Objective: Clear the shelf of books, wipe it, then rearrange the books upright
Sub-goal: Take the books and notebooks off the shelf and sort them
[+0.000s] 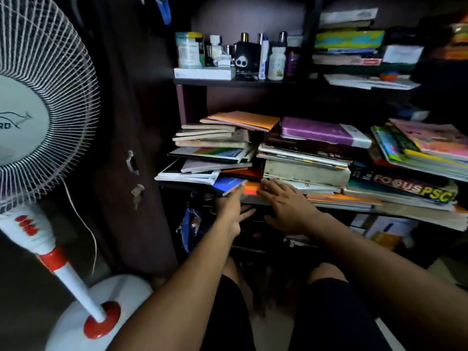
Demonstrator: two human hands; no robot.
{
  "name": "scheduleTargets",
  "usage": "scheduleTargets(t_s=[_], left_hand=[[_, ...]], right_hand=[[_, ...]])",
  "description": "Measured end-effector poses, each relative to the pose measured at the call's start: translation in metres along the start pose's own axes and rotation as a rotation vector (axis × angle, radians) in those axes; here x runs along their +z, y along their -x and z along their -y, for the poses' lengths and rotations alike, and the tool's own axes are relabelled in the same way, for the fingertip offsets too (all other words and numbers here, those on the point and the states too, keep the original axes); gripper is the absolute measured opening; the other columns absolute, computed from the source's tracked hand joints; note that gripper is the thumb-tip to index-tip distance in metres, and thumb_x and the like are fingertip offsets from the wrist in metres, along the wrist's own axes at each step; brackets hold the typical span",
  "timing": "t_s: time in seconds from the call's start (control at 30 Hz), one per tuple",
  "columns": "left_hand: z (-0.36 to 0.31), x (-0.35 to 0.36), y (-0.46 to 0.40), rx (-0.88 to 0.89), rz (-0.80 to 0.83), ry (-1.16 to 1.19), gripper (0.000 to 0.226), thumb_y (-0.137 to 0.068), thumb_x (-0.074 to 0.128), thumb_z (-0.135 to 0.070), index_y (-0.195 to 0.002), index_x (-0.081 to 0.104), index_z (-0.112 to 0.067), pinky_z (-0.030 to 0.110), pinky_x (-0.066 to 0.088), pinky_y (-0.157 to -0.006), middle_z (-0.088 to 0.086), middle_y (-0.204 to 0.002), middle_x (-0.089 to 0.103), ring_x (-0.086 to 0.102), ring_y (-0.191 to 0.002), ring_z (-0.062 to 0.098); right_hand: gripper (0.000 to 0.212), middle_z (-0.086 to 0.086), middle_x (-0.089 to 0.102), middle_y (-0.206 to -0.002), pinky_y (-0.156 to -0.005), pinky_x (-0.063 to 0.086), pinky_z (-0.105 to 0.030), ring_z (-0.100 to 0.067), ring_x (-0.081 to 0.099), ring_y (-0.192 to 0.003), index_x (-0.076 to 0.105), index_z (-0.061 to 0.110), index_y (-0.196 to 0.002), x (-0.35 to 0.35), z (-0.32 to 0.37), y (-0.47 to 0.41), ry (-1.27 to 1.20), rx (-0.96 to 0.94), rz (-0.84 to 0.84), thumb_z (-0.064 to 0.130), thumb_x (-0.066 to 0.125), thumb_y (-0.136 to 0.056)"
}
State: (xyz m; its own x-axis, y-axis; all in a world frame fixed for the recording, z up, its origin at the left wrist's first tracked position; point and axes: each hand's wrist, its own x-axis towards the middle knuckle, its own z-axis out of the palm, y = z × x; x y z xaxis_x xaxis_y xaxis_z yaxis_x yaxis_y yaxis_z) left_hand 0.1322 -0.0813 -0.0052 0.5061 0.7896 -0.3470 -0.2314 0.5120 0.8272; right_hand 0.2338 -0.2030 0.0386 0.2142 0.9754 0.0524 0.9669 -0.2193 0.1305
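Note:
A dark shelf (329, 208) carries several flat stacks of books: a left pile topped by an orange book (243, 119), a middle pile topped by a purple book (319, 131), and a right pile with a "FOCUS PSC" spine (410, 190). My left hand (231, 207) reaches up under the left pile, fingers straight, touching a blue book (228, 184) that sticks out at the bottom. My right hand (283, 203) lies flat with spread fingers on the orange books (250, 187) at the base of the middle pile.
A white and red standing fan (38, 122) is close on the left, beside a dark cabinet door (131, 160) with a key. The upper shelf holds bottles (276, 59) and more flat books (349, 39). My knees are below, with clutter under the shelf.

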Motion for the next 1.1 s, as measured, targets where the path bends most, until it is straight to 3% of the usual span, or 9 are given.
scheduleTargets(t_s=[0.13,0.3,0.53,0.63,0.7,0.83,0.9,1.0,1.1], left_hand=[[0.010,0.010,-0.008,0.102,-0.081,0.064,0.030,-0.095,0.067,-0.014,-0.122,0.057,-0.009,0.034,0.060,-0.053,0.016,-0.107,0.069,0.071,-0.082,0.026],[0.005,0.004,0.001,0.111,-0.109,0.035,0.022,-0.098,0.063,-0.010,-0.118,0.055,-0.007,0.031,0.058,-0.049,0.014,-0.096,0.068,0.070,-0.064,0.019],[0.006,-0.036,0.021,0.085,-0.062,0.024,0.035,-0.097,0.065,-0.014,-0.127,0.051,-0.005,0.035,0.059,-0.055,0.019,-0.113,0.069,0.074,-0.073,0.024],[0.005,-0.049,0.030,0.055,-0.009,0.001,0.040,-0.097,0.067,-0.018,-0.131,0.052,-0.002,0.034,0.060,-0.057,0.021,-0.114,0.070,0.075,-0.072,0.027],[0.003,-0.059,0.030,0.039,0.026,-0.043,0.042,-0.096,0.069,-0.023,-0.130,0.054,-0.003,0.035,0.061,-0.060,0.019,-0.113,0.070,0.075,-0.076,0.029],[-0.016,-0.072,0.028,0.009,0.109,-0.043,0.058,-0.082,0.071,-0.056,-0.124,0.066,-0.016,0.043,0.061,-0.068,0.012,-0.107,0.076,0.075,-0.090,0.026],[-0.027,-0.079,0.025,0.016,0.133,0.018,0.051,-0.089,0.058,-0.062,-0.117,0.070,-0.022,0.042,0.060,-0.064,0.006,-0.096,0.078,0.076,-0.082,0.019],[-0.034,-0.089,0.016,0.019,0.100,0.059,0.062,-0.090,0.048,-0.073,-0.118,0.071,-0.023,0.050,0.061,-0.076,0.008,-0.108,0.076,0.074,-0.093,0.026],[-0.049,-0.104,0.002,0.073,-0.088,0.061,0.056,-0.090,0.059,-0.066,-0.114,0.071,-0.017,0.036,0.059,-0.061,0.012,-0.103,0.076,0.074,-0.085,0.027]], right_hand=[[0.081,-0.005,0.004,-0.169,-0.123,0.010,-0.041,-0.025,0.003,-0.155,0.024,0.022,-0.160,0.003,-0.005,-0.007,-0.068,0.009,0.033,0.056,0.052,-0.092],[0.086,-0.004,0.006,-0.169,-0.125,0.008,-0.048,-0.025,0.001,-0.155,0.016,0.035,-0.160,0.000,-0.003,-0.012,-0.197,0.046,0.095,0.069,0.030,-0.082],[0.081,-0.005,0.010,-0.165,-0.122,0.009,-0.056,-0.027,0.003,-0.154,0.019,0.043,-0.157,-0.009,0.005,-0.015,-0.226,0.063,0.165,0.072,0.017,-0.081],[0.069,-0.005,0.010,-0.165,-0.121,0.011,-0.059,-0.029,0.002,-0.154,0.020,0.048,-0.154,-0.012,0.010,-0.016,-0.182,0.057,0.186,0.071,0.026,-0.090],[0.064,-0.006,0.010,-0.166,-0.121,0.015,-0.058,-0.031,0.006,-0.154,0.025,0.039,-0.155,-0.017,0.019,-0.014,-0.133,0.049,0.150,0.061,0.039,-0.097],[0.048,-0.009,0.041,-0.150,-0.108,0.037,-0.047,-0.030,0.037,-0.137,0.047,0.017,-0.141,-0.036,0.068,-0.022,-0.081,-0.227,-0.189,0.043,0.050,-0.100],[0.049,-0.008,0.050,-0.140,-0.102,0.042,-0.045,-0.030,0.046,-0.128,0.049,0.016,-0.142,-0.040,0.091,-0.038,-0.073,-0.332,-0.205,0.039,0.055,-0.099],[0.064,-0.005,0.042,-0.151,-0.108,0.039,-0.044,-0.027,0.042,-0.134,0.039,0.021,-0.151,-0.041,0.102,-0.062,-0.042,-0.307,-0.105,0.040,0.062,-0.095],[0.063,-0.007,0.032,-0.159,-0.114,0.033,-0.046,-0.029,0.033,-0.142,0.032,0.021,-0.155,-0.038,0.102,-0.070,-0.018,-0.301,-0.083,0.043,0.051,-0.100]])
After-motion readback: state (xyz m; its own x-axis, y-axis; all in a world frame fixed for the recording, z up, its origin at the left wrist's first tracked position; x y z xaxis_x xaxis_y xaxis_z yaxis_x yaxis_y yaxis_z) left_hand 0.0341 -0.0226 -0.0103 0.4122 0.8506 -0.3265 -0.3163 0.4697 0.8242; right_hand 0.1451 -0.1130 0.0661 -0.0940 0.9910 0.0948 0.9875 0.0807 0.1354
